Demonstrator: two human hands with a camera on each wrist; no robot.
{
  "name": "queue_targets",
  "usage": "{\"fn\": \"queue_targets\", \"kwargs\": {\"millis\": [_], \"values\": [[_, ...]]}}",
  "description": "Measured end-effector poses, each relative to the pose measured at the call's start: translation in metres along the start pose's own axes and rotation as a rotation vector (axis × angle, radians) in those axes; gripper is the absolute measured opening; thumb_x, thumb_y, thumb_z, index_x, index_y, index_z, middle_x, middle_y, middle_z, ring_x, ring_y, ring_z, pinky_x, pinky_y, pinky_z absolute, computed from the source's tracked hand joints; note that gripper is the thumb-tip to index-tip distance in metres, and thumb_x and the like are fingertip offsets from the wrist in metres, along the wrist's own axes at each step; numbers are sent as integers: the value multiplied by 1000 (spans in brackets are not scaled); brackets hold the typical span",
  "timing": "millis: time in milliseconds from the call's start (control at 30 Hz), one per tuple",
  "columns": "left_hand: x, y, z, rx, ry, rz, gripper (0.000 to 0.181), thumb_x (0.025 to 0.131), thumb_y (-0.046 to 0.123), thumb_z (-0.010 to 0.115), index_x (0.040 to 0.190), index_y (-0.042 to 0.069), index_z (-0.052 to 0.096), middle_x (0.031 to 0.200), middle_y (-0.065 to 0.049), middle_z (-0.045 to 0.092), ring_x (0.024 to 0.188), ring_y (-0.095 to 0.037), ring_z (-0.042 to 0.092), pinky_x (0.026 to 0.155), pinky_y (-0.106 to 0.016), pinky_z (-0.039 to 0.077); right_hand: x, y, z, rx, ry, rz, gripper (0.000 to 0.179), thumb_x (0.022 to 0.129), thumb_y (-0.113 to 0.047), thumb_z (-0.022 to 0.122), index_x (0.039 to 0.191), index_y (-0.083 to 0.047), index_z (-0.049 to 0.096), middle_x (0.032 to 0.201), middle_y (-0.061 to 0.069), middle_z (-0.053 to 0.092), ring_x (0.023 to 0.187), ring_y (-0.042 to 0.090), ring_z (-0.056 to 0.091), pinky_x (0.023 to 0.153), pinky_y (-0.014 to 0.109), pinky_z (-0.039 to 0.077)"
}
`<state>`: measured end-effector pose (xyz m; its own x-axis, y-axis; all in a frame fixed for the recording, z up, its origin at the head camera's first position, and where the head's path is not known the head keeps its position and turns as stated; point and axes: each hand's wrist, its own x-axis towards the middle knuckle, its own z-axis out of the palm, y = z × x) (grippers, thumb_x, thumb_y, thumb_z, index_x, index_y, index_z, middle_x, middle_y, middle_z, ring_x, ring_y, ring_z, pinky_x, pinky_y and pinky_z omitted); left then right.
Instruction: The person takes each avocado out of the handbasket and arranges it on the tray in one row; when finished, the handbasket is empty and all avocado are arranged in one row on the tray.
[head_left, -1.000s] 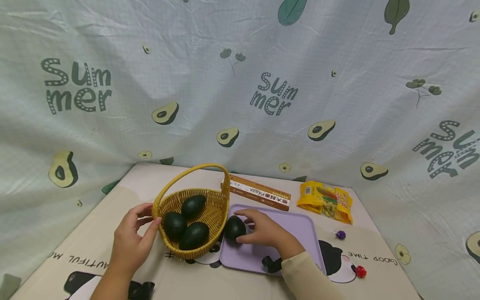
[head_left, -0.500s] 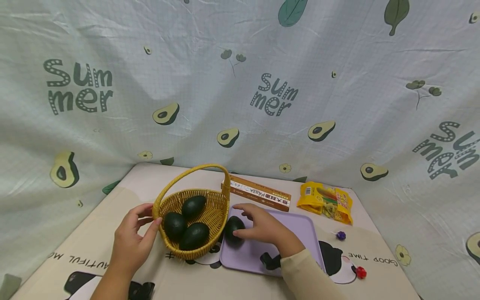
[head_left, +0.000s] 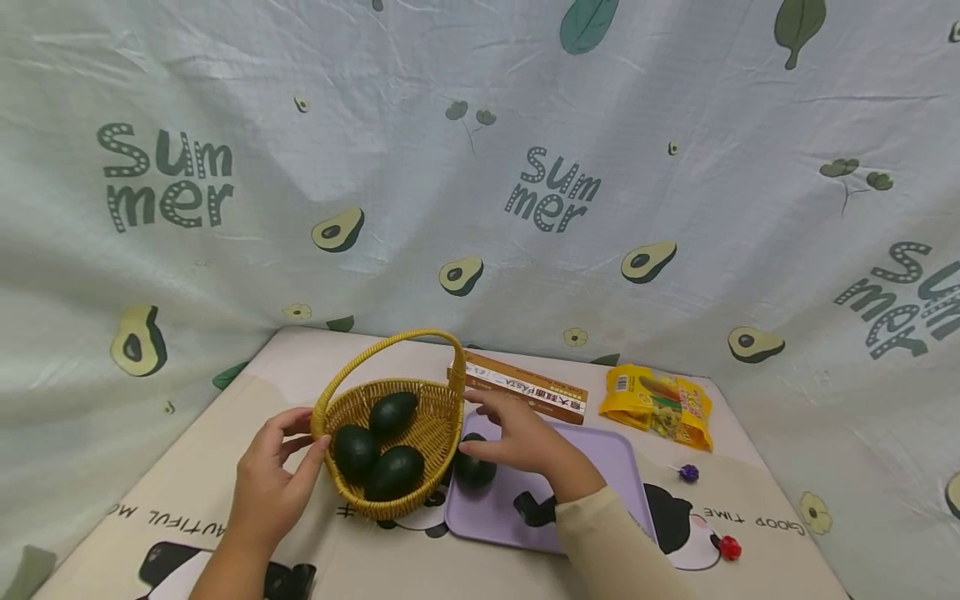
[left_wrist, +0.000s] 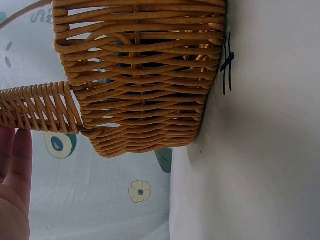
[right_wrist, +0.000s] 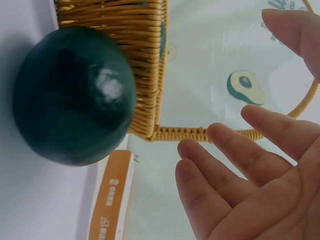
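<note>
My two hands are apart, one on either side of the wicker basket [head_left: 397, 506]. With my left hand [head_left: 270, 479] I pinch the foot of its handle at the left of the rim, thumb towards me. My right hand [head_left: 521, 435] hovers over the purple tray [head_left: 600, 467], its thumb and fingers spread. Under it a dark green avocado [head_left: 476, 473] lies at the tray's left edge, just beside the basket (whether the two touch, I cannot tell); from the right wrist it shows clear of my fingers. Three more avocados [head_left: 393, 472] lie together inside the basket. Behind the tray a pasta box [head_left: 525, 387] lies at a slant, and further right there is a yellow bag [head_left: 660, 404]. A purple lollipop [head_left: 688, 472] and a red lollipop [head_left: 730, 547] lie to the right of the tray.
</note>
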<state>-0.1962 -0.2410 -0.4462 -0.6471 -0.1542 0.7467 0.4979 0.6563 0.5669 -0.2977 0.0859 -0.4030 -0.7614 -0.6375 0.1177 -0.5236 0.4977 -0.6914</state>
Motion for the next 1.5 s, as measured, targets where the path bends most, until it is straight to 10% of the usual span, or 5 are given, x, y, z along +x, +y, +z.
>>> {"fn": "queue_targets", "kwargs": {"millis": [1500], "values": [[1, 2, 0, 0, -10, 6, 53, 81, -12, 79, 129, -4, 57, 116, -13, 64, 112, 10, 53, 94, -2, 47, 58, -17, 4, 59, -124, 63, 74, 91, -40, 77, 153, -15, 46, 155, 8, 50, 141, 35, 51, 113, 49, 50]]}}
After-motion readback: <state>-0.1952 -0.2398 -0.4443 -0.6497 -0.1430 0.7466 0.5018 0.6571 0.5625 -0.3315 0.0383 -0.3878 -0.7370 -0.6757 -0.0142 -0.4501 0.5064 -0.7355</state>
